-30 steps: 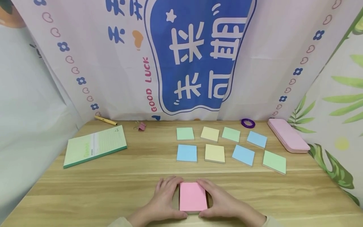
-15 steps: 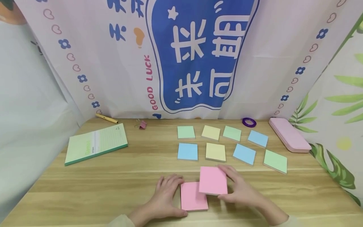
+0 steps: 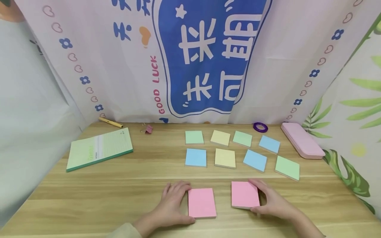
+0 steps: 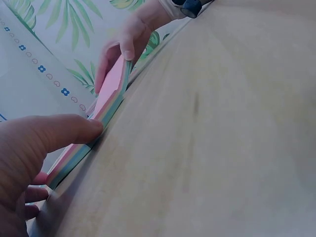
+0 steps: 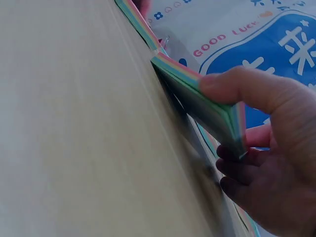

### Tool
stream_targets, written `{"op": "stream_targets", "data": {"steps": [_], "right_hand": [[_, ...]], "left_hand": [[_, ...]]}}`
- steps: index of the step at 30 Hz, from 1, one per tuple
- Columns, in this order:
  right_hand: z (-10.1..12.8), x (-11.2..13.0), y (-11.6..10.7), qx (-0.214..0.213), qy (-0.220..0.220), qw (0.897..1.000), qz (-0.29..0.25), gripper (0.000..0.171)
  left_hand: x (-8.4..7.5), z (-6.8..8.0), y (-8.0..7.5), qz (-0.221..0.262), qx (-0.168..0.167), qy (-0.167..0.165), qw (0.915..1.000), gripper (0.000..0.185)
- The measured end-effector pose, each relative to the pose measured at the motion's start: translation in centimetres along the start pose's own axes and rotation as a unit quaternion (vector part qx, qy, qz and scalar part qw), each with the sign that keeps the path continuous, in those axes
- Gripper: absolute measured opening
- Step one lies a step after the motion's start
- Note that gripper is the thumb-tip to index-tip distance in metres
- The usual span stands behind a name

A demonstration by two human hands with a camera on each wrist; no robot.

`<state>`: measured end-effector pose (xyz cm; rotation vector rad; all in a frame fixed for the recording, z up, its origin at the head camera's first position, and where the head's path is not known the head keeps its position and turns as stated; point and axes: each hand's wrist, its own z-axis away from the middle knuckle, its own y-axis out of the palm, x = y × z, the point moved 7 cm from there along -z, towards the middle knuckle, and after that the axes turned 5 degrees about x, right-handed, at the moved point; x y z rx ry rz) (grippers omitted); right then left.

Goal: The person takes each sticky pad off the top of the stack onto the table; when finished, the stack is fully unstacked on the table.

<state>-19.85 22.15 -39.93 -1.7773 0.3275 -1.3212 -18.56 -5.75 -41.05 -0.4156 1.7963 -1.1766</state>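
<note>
Two square sticky note pads with pink tops lie side by side near me in the head view. My left hand (image 3: pixel 171 206) holds the left pink sticky note pad (image 3: pixel 201 203) at its left side, thumb at the near corner and fingertips at the far one; this pad rests on the table. The right pink sticky note pad (image 3: pixel 245 194) is gripped at its right side by my right hand (image 3: pixel 275 201). In the right wrist view, that pad (image 5: pixel 197 96) tilts, its dark underside lifted off the table. Striped pink, yellow, blue and green edges show on both pads.
Beyond the hands, two rows of sticky note pads, including a blue one (image 3: pixel 195 157) and a yellow one (image 3: pixel 225 158), lie on the wooden table. A notebook (image 3: pixel 99 148), pen (image 3: pixel 110 122), binder clip (image 3: pixel 147 129), purple tape roll (image 3: pixel 260 127) and pink case (image 3: pixel 302 140) sit farther out.
My right hand has lifted the upper pink sticky note pad off the other and carried it to the right, then lower toward the table. My left hand has stayed at the lower pad.
</note>
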Motion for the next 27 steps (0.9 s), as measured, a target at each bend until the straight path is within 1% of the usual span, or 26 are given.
{"op": "stream_targets", "data": {"steps": [5, 9, 12, 15, 18, 20, 22, 24, 25, 27], "right_hand": [[0.3, -0.4, 0.3, 0.027, -0.007, 0.999, 0.029, 0.082], [0.2, -0.5, 0.6, 0.034, -0.011, 0.998, 0.049, 0.081], [0.2, -0.6, 0.6, 0.038, -0.012, 0.998, 0.053, 0.081], [0.2, -0.5, 0.5, 0.045, 0.001, 0.998, 0.046, 0.085], [0.2, -0.1, 0.0, 0.053, 0.007, 0.998, 0.024, 0.088], [-0.1, 0.5, -0.9, 0.049, -0.004, 0.999, 0.009, 0.086], [-0.5, 1.2, -2.3, 0.038, -0.014, 0.999, 0.016, 0.083], [-1.2, 1.8, -4.0, 0.024, -0.016, 0.999, 0.033, 0.08], [-1.6, 2.2, -5.1, 0.013, -0.019, 0.999, 0.045, 0.079], [-2.6, 3.0, -7.2, -0.001, -0.012, 0.998, 0.064, 0.079]], "left_hand": [[0.0, 0.1, 0.3, 0.002, 0.004, -0.004, 1.0, 0.083], [0.0, 0.2, 0.1, -0.002, -0.003, -0.002, 1.0, 0.082], [0.0, 0.3, 0.0, -0.003, -0.004, -0.005, 1.0, 0.082], [0.0, 0.4, 0.1, -0.002, 0.0, -0.01, 0.9999, 0.085], [0.1, 0.5, 0.0, 0.011, 0.009, -0.008, 0.9999, 0.09], [0.3, 0.4, -0.5, 0.026, 0.024, -0.013, 0.9993, 0.095], [0.7, 0.2, -1.5, 0.04, 0.032, -0.019, 0.9985, 0.096], [1.4, -0.1, -3.2, 0.035, 0.03, -0.035, 0.9983, 0.094], [1.7, -0.3, -4.4, 0.024, 0.023, -0.044, 0.9985, 0.093], [2.4, -0.8, -7.2, -0.008, -0.007, -0.06, 0.9981, 0.088]]}}
